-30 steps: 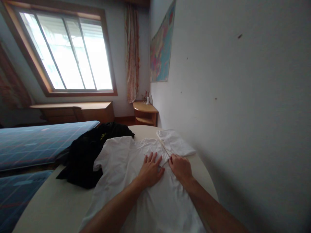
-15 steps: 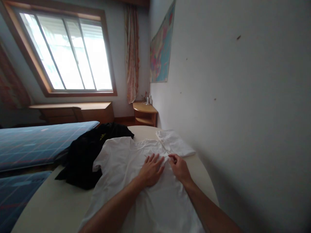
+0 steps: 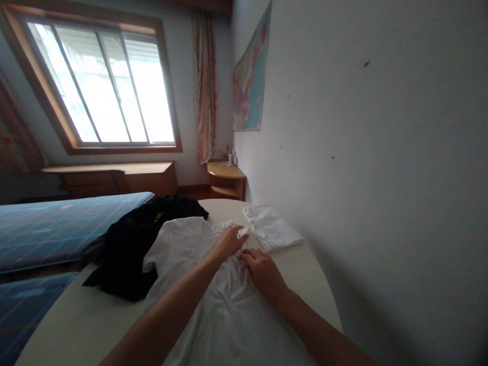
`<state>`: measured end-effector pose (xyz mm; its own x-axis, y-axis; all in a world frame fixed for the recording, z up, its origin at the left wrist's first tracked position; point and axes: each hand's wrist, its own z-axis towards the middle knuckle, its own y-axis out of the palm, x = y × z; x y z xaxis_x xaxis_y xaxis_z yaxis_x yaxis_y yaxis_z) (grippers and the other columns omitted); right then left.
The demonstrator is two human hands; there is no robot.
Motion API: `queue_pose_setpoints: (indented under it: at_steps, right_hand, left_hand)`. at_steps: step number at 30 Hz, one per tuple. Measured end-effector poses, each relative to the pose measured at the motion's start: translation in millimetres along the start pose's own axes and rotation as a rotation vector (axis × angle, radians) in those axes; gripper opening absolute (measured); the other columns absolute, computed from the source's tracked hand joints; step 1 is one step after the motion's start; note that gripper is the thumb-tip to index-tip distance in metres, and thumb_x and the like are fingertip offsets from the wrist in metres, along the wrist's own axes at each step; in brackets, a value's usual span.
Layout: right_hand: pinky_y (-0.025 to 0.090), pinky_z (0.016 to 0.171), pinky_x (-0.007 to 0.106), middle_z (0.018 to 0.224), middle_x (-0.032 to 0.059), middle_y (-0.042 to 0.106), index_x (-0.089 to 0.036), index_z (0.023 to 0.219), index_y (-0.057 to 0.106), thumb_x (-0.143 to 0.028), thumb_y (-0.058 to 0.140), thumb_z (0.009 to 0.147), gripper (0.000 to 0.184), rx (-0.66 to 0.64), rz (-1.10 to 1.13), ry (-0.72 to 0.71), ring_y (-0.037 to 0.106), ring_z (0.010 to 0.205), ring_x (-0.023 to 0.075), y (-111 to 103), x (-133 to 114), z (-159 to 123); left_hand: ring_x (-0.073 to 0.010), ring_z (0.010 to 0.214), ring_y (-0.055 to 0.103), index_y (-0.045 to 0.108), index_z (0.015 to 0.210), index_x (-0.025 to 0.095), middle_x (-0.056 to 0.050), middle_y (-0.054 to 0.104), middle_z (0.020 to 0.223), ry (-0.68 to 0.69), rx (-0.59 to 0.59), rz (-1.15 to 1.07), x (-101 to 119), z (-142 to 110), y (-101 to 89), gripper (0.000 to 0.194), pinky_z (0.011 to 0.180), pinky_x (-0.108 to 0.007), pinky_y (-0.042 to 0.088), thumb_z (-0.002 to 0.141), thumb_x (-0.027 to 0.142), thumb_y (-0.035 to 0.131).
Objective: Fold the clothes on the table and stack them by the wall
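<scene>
A white T-shirt [image 3: 229, 315] lies spread on a round pale table [image 3: 320, 284], its collar toward the far edge and its left sleeve flat. At the shirt's right shoulder, my left hand [image 3: 229, 241] is closed, pinching a bit of the fabric. Just nearer to me, my right hand [image 3: 263, 269] has its fingers closed on the shirt's right side. The cloth is gathered into creases between and below the hands. Beyond them rests a folded white garment [image 3: 276, 229], separate from the shirt's bunched right edge.
A heap of black clothing [image 3: 129, 254] with a yellow mark lies on the table's left, partly under the shirt's sleeve. Blue plaid mattresses [image 3: 76, 223] stand left of the table. The wall [image 3: 381, 203] runs close on the right. A corner shelf [image 3: 226, 173] stands behind.
My left hand went from lying flat on the shirt to pinching its shoulder farther away. My right hand drew the shirt's right side leftward, off the folded garment, bunching the cloth.
</scene>
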<state>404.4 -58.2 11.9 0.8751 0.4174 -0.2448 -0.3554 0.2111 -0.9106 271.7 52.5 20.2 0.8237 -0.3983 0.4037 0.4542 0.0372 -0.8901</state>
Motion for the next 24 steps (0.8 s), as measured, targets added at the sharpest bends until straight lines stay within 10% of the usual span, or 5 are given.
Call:
queue_pose_setpoints:
  at_steps: [7,13,24]
  right_hand:
    - [0.045,0.098,0.034,0.128,0.0069,0.065,-0.021,0.108,0.072,-0.004,0.047,0.09,0.036,-0.107,0.015,-0.041,0.06,0.109,0.0226,3.6,-11.4,-3.8]
    - [0.044,0.1,0.031,0.131,0.007,0.063,-0.02,0.116,0.069,-0.003,0.042,0.089,0.042,-0.147,0.059,-0.067,0.058,0.111,0.0217,2.8,-13.1,-12.9]
    - [0.045,0.073,0.027,0.092,0.0068,0.071,-0.02,0.105,0.063,-0.024,0.046,0.095,0.02,-0.094,0.115,0.39,0.067,0.083,0.0202,-29.8,-6.5,-29.7]
  left_hand:
    - [-0.0297,0.11,0.062,0.063,0.119,0.021,-0.012,0.063,0.12,0.039,-0.031,0.185,15.4,0.5,-1.7,0.044,0.092,-0.039,0.049,0.075,0.025,0.072]
    - [-0.0308,0.104,0.065,0.061,0.116,0.014,-0.019,0.068,0.106,0.01,-0.031,0.215,25.7,-1.0,9.8,0.033,0.087,-0.044,0.049,0.091,0.005,0.043]
    - [-0.0224,0.111,0.062,0.068,0.115,0.026,-0.005,0.069,0.118,-0.11,0.102,-0.139,-10.3,19.3,-1.6,0.033,0.095,-0.033,0.046,0.094,0.013,0.048]
